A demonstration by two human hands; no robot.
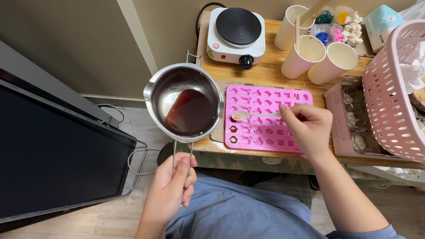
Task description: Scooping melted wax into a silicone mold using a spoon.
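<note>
My left hand [173, 182] grips the wire handle of a small steel melting pot [156, 91]. The pot is tilted and holds dark reddish-brown liquid [191, 113]. It hangs just left of a pink silicone mould [270, 98] with many small shaped cavities, lying on a wooden table. A few cavities at the mould's left edge look dark, as if filled. My right hand [307, 125] pinches a small white spoon [242, 116] whose bowl sits over the mould's left side, close to the pot's rim.
A white electric hotplate [237, 32] stands at the table's back. Three paper cups [316, 55] with a wooden stick and small cups of coloured bits stand behind the mould. A pink perforated basket [392, 88] and a tray are right. A dark panel [53, 155] fills the left.
</note>
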